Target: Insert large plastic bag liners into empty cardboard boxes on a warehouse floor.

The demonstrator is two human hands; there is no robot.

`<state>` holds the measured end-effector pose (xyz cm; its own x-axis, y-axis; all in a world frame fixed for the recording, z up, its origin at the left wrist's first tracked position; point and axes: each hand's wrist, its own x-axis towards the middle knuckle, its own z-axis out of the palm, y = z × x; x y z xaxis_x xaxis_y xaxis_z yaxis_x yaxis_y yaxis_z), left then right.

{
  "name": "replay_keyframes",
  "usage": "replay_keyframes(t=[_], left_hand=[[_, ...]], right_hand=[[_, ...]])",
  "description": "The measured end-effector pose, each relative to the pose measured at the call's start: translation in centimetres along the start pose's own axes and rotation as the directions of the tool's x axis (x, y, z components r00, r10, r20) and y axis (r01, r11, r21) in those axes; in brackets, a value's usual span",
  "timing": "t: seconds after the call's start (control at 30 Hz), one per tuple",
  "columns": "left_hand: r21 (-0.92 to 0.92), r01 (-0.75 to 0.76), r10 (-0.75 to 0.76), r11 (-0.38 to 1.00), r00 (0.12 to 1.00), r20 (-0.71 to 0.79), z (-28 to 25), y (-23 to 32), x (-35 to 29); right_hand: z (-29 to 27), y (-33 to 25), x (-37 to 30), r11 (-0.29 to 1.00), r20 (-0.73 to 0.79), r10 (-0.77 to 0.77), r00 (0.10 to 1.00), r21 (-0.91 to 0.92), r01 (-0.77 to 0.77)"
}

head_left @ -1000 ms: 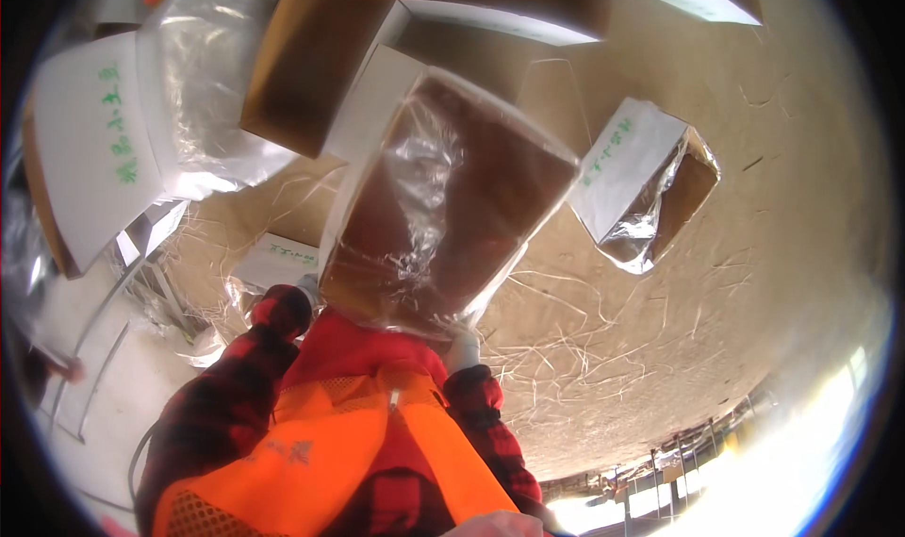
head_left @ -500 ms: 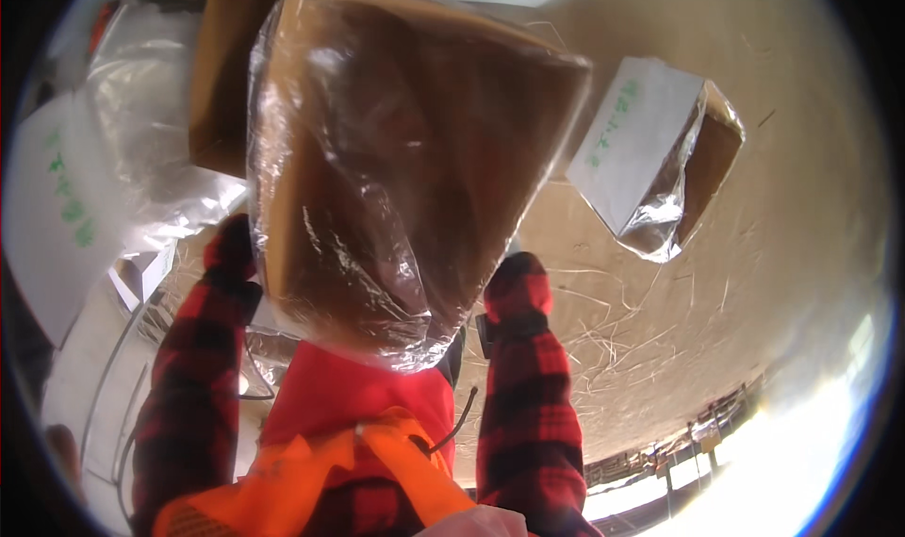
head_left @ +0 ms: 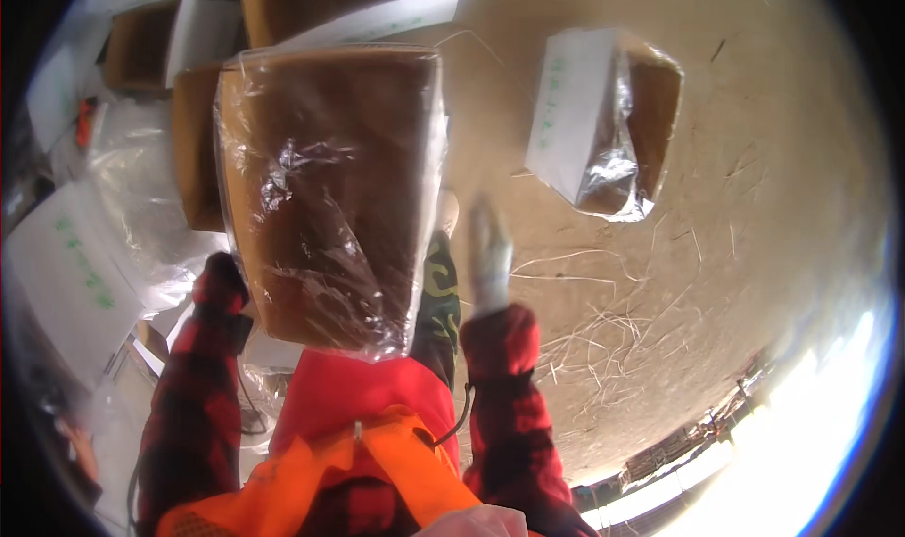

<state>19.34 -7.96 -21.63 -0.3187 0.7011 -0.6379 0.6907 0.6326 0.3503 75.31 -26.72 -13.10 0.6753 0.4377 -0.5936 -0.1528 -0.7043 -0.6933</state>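
A tall cardboard box (head_left: pixel 330 188), its open top lined with clear plastic film, is right in front of me, over the red cloth at my waist. My left hand (head_left: pixel 223 262) is at its left side, apparently gripping it; the fingers are hidden behind the box edge and the checked cuff. My right hand (head_left: pixel 490 254), in a pale glove, is apart from the box on its right. It is blurred, but its fingers look stretched forward with nothing in them.
A white-sided box (head_left: pixel 575 113) with a film liner stands on the brown ground (head_left: pixel 754 254) to the right. More open boxes (head_left: pixel 141 47) and a heap of clear plastic film (head_left: pixel 151 198) crowd the left. Dry straw (head_left: pixel 613 334) is scattered at right. Another person's hand (head_left: pixel 80 447) shows at lower left.
The lined box has shifted left and looks smaller, turned more upright in view. My right hand has come away from its right side and now shows beside it. My left hand stays at the left side.
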Motion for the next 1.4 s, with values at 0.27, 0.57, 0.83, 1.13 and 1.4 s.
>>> replay_keyframes(t=[0.27,0.57,0.83,1.13,1.4], left_hand=[[-0.249,-0.191,0.260,0.950,0.923,0.284,-0.4,17.5,-16.0],[-0.158,-0.620,0.635,0.769,0.769,0.072,-4.2,34.5,-19.7],[-0.183,-0.967,0.978,0.180,0.155,0.141,-0.6,59.3,-53.7],[0.367,-0.806,0.885,0.465,0.426,-0.187,17.3,68.1,-49.5],[0.448,-0.656,0.530,0.607,0.755,0.387,29.5,40.2,-53.1]], right_hand=[[-3.6,-4.5,-14.0,0.912,0.150,0.283,0.947,-0.348,-0.217],[-25.1,-3.6,-28.0,0.928,-0.097,0.312,0.945,0.247,-0.280],[-37.8,-5.4,-31.8,0.978,-0.277,0.140,0.951,0.189,-0.089],[-61.2,2.6,-23.7,0.887,-0.365,0.238,0.900,0.459,-0.048],[-93.2,15.1,-5.2,0.894,-0.548,0.438,0.712,0.348,-0.282]])
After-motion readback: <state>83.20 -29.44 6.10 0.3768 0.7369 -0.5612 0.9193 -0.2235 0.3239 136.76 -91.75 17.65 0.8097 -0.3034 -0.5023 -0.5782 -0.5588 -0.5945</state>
